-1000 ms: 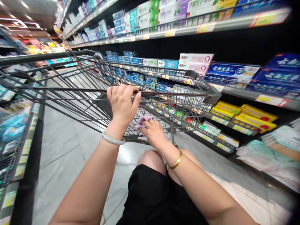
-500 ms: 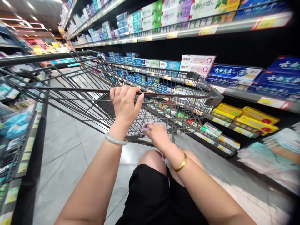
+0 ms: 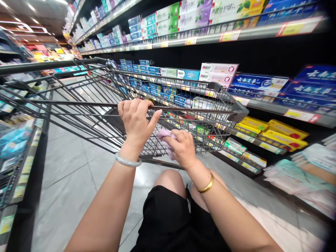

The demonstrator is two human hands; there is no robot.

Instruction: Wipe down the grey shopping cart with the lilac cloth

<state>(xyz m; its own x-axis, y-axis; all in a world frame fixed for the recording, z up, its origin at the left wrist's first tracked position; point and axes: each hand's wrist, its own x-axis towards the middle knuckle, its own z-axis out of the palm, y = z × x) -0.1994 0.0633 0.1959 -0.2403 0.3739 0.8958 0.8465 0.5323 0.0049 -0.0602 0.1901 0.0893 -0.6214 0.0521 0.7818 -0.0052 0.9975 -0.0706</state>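
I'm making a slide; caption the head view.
In a shop aisle, the left hand grips a cart's rim while the right hand holds a purple cloth lower down.

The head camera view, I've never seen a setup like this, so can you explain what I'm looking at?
There's no machine here, just a person's two bare hands, filmed by a camera worn on their head that looks forward and down. The left hand curls over a side rail of a shopping cart. The right hand holds a crumpled pale purple cloth by the cart's wire side; whether the cloth touches the wires, I can't tell. Beyond the cart, boxed goods sit along the store shelves.
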